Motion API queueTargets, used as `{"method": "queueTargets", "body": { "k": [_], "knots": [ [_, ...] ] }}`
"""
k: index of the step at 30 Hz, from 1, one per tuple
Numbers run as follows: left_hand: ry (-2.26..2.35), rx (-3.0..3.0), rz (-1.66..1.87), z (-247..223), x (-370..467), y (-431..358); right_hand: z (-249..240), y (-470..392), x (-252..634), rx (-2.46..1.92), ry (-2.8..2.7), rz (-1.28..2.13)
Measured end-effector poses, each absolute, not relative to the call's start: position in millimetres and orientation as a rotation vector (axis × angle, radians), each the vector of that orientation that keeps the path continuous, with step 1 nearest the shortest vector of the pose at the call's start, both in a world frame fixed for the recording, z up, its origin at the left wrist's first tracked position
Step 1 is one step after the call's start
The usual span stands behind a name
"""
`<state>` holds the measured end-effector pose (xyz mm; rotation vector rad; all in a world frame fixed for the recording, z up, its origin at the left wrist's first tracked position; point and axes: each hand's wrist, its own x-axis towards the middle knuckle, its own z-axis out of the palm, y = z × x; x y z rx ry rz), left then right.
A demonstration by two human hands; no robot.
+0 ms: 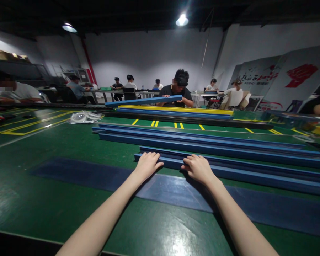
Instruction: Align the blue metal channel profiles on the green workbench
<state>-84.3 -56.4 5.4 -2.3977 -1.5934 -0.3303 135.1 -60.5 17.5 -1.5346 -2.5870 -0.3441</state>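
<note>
A long blue channel (242, 174) lies across the green table, its left end near the middle of the view. My left hand (147, 164) is on its near wall close to that end, fingers bent over the edge and thumb pointing right. Farther right, my right hand (198, 168) grips the same channel with curled fingers. Under my forearms a flat, dark blue translucent strip (176, 190) runs along the table. Just beyond the held channel lie more blue channels (202, 145), roughly parallel to it.
Across the green table (56, 145), a person (180, 89) holds a blue bar (146, 101) above a yellow bar (176, 109) and black rails. A clear plastic bag (84, 117) lies at the left. Other people sit farther back and at both sides.
</note>
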Motion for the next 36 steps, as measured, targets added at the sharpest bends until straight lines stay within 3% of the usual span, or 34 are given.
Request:
{"method": "queueTargets", "body": {
  "k": [36],
  "knots": [
    [-1.672, -2.501, -0.074, 23, -96, -65, 12, -61, 142, -1.348, -2.643, -0.292]
  ]
}}
